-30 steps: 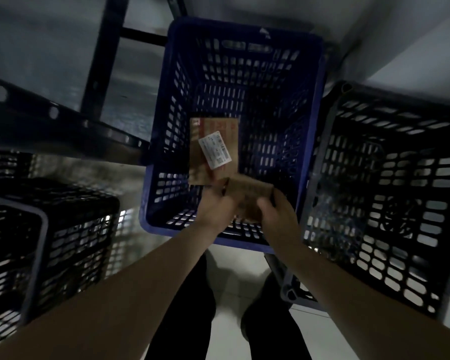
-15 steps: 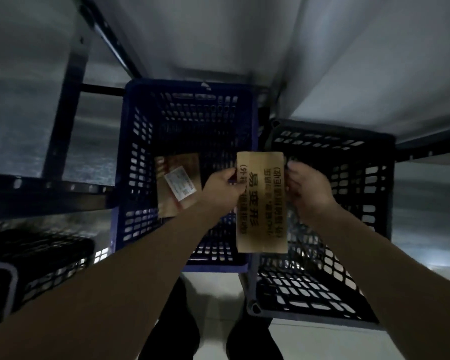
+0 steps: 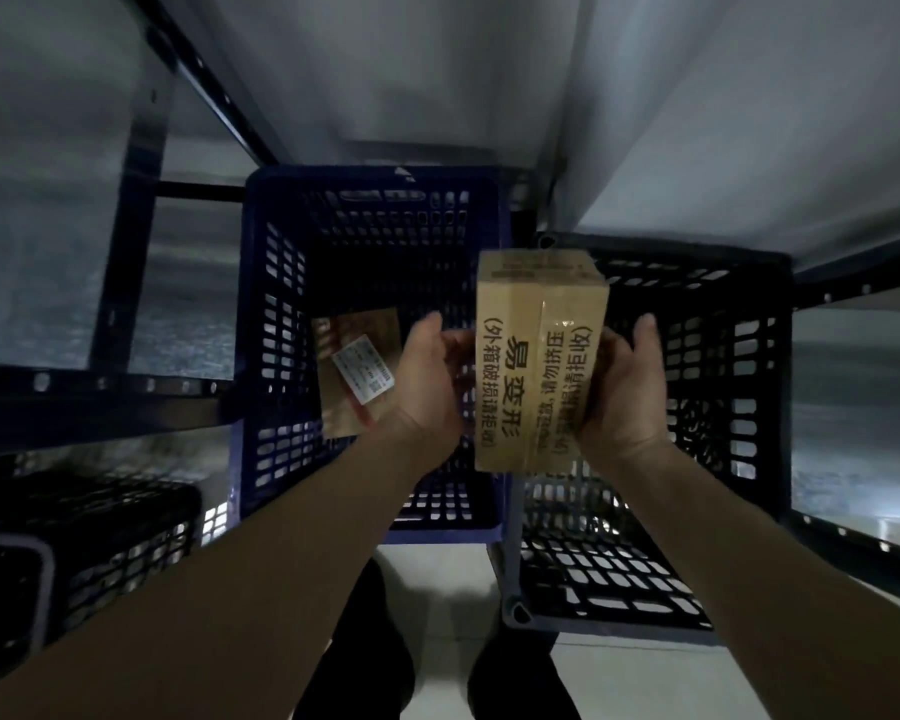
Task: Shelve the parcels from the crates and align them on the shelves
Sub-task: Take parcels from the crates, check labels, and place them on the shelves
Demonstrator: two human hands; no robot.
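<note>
Blue crate (image 3: 261,304) rim, box (image 3: 536,366) held above

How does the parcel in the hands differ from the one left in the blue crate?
The held parcel is gripped by the left hand and right hand above the crates; the crate parcel lies inside the blue crate. The held parcel shows large printed characters and a taped seam; the crate parcel shows a white shipping label. Both are brown cardboard.

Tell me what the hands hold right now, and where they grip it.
Brown cardboard parcel, gripped by its long sides: left hand on one, right hand on the other.
</note>
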